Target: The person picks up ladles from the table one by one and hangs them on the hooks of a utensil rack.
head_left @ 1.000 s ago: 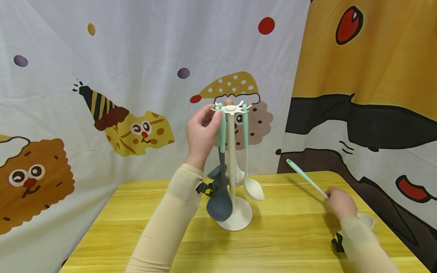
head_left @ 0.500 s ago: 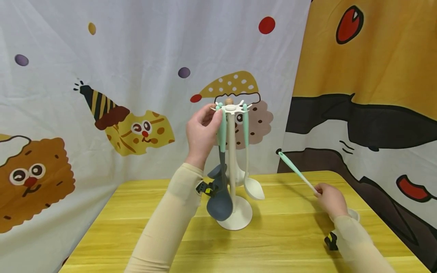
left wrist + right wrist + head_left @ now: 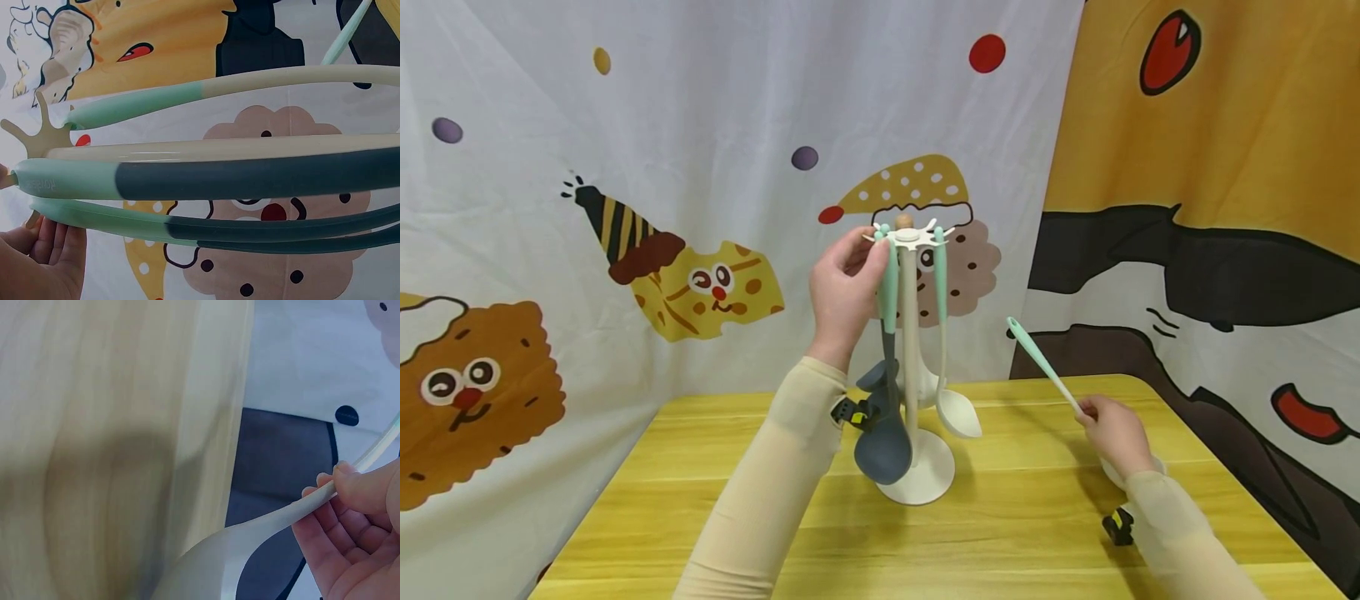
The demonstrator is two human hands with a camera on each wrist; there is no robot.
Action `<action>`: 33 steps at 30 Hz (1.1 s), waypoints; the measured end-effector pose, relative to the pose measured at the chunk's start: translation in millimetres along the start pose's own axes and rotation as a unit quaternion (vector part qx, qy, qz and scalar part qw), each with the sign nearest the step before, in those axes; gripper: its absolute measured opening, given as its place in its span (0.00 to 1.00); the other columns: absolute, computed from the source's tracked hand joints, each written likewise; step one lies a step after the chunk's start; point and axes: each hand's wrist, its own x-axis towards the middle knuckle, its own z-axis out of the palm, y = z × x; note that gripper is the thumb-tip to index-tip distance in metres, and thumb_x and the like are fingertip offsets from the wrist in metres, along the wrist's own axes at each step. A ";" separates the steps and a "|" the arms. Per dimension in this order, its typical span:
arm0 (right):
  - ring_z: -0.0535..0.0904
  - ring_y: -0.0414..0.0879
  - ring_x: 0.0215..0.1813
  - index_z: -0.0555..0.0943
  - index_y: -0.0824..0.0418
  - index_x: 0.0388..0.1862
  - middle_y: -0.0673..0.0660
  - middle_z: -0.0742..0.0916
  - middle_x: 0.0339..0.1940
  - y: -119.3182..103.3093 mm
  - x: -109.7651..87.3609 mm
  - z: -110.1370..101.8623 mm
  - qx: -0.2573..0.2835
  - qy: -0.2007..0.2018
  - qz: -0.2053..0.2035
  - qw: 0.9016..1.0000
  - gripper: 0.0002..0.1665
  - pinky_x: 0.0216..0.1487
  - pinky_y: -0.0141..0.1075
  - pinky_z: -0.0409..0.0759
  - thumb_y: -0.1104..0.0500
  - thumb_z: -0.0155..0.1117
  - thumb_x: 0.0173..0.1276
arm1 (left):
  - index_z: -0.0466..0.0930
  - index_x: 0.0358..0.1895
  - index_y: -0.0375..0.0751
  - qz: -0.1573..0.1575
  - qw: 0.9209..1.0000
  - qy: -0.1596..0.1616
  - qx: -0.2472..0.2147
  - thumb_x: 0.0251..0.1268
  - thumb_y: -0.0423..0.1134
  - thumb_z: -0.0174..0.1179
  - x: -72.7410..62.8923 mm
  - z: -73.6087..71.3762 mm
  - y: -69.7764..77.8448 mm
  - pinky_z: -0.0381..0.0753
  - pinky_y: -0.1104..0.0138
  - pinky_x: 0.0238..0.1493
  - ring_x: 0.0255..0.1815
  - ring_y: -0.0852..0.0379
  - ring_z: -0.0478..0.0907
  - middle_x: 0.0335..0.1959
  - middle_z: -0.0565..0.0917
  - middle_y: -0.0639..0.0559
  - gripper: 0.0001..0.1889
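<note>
In the head view my left hand (image 3: 842, 287) grips the left edge of the white utensil rack's (image 3: 917, 487) hooked top, its thumb and fingers near the mint handle tips. From that side hang dark utensils, among them a dark ladle (image 3: 883, 450); a white spoon (image 3: 958, 414) hangs on the right side. Mint handles (image 3: 69, 178) lie close to the fingers in the left wrist view. Well right of the rack, my right hand (image 3: 1116, 433) pinches a white ladle (image 3: 269, 523) by its neck, mint handle tilted up and leftward. The forearm partly hides its bowl in the head view.
The rack stands on a wooden table (image 3: 737, 500). Behind the table hangs a white cloth (image 3: 722, 142) printed with cartoon shapes. The right side of the backdrop carries large orange and brown shapes.
My right hand has moved left and slightly away from me with the ladle, its handle tip rising and shifting toward the rack. My left hand has stayed at the rack's top.
</note>
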 end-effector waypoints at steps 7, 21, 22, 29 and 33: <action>0.79 0.58 0.35 0.80 0.71 0.43 0.66 0.85 0.37 -13.1 0.6 -2.2 0.021 0.024 -0.012 0.999 0.09 0.38 0.54 0.76 0.66 0.62 0.70 | 0.83 0.53 0.35 0.003 1.000 0.000 -0.004 0.68 0.42 0.61 0.6 0.5 -0.4 0.81 0.64 0.48 0.45 0.55 0.81 0.45 0.84 0.46 0.17; 0.79 0.58 0.36 0.80 0.69 0.42 0.64 0.84 0.36 -48.1 6.5 -11.3 0.055 0.094 -0.057 0.992 0.06 0.40 0.55 0.75 0.69 0.64 0.67 | 0.83 0.54 0.36 -0.003 1.000 0.001 0.001 0.68 0.42 0.61 0.3 0.4 0.1 0.81 0.64 0.48 0.45 0.55 0.80 0.45 0.84 0.47 0.17; 0.79 0.58 0.36 0.79 0.69 0.43 0.64 0.84 0.36 -51.1 6.8 -12.3 0.057 0.097 -0.058 0.992 0.06 0.40 0.55 0.75 0.69 0.64 0.68 | 0.82 0.54 0.36 -0.004 1.000 0.001 0.002 0.68 0.42 0.61 0.3 0.4 0.2 0.81 0.64 0.48 0.45 0.55 0.80 0.45 0.84 0.47 0.17; 0.78 0.59 0.38 0.80 0.69 0.44 0.65 0.82 0.37 -69.2 7.9 -17.5 0.077 0.118 -0.063 0.988 0.07 0.42 0.55 0.76 0.69 0.64 0.68 | 0.83 0.54 0.36 -0.002 1.000 0.003 0.004 0.68 0.42 0.61 0.6 0.4 -0.3 0.81 0.64 0.48 0.44 0.56 0.80 0.45 0.84 0.47 0.17; 0.79 0.60 0.40 0.80 0.69 0.44 0.65 0.82 0.38 -78.7 7.3 -20.7 0.088 0.128 -0.067 0.986 0.07 0.43 0.55 0.77 0.69 0.64 0.68 | 0.83 0.54 0.36 -0.004 1.000 0.004 0.006 0.68 0.42 0.61 0.2 0.5 0.0 0.81 0.64 0.48 0.44 0.56 0.80 0.44 0.84 0.47 0.17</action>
